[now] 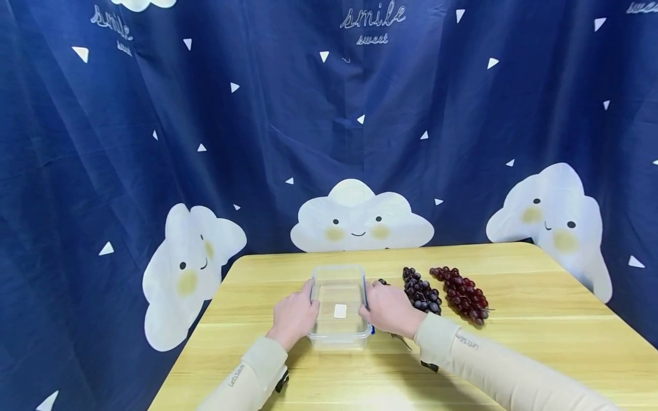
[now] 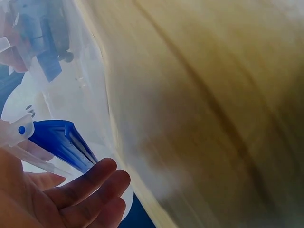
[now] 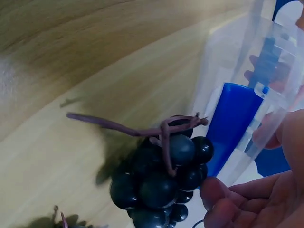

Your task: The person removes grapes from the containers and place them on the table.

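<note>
A clear plastic food container (image 1: 339, 344), its lid bearing a white square label (image 1: 340, 311), sits on the table between both hands. At its left side my left hand (image 1: 294, 314) grips the edge, fingertips at the end of a blue latch (image 2: 61, 142) that slants outward. My right hand (image 1: 389, 308) grips the opposite side, its fingertips beside another blue latch (image 3: 235, 123), also tilted away from the wall. A bunch of black grapes (image 3: 159, 187) lies close by the right fingers; in the head view that hand mostly hides it.
Farther right lie a second bunch of black grapes (image 1: 422, 291) and a bunch of red grapes (image 1: 465, 297). The wooden table (image 1: 247, 297) ends at a dark blue curtain (image 1: 329, 142) with cloud prints.
</note>
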`<act>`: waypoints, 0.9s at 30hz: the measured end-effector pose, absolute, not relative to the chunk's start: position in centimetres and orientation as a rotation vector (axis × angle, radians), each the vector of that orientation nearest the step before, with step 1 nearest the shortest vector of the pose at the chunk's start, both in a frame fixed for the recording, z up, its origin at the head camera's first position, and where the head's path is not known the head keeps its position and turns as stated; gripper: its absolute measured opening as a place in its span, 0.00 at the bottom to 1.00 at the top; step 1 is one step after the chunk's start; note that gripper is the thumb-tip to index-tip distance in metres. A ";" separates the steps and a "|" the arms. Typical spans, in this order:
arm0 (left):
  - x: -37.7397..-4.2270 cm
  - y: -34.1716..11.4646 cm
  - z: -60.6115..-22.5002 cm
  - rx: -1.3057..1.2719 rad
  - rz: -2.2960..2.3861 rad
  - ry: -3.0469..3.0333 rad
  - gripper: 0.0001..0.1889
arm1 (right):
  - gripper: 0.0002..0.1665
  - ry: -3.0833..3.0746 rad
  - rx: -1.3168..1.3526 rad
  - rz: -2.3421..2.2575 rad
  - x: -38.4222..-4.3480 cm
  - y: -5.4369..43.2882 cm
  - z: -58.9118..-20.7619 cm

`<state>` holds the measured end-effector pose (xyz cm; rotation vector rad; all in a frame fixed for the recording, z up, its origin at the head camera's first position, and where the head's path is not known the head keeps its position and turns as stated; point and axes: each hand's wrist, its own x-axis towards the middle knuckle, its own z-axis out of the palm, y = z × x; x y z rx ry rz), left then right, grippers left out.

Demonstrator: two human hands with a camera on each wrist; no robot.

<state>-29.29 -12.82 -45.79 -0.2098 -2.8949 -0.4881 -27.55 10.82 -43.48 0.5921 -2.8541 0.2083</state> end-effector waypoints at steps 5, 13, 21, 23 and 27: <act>-29.4 -12.8 -45.8 -0.225 -0.486 -2.899 0.30 | 0.26 -2.799 0.602 0.167 -27.4 10.8 -43.7; -30.1 -13.3 -46.1 -0.222 -0.504 -2.914 0.30 | 0.22 -2.833 0.618 0.125 -27.7 10.1 -43.1; -32.0 -14.0 -45.9 -0.203 -0.465 -2.909 0.30 | 0.20 -2.905 0.575 0.135 -29.7 9.1 -42.6; -32.4 -14.3 -46.0 -0.191 -0.459 -2.921 0.31 | 0.21 -2.949 0.551 0.138 -30.1 8.7 -42.8; -33.1 -15.0 -46.3 -0.164 -0.460 -2.936 0.31 | 0.20 -2.998 0.522 0.148 -31.0 7.7 -43.2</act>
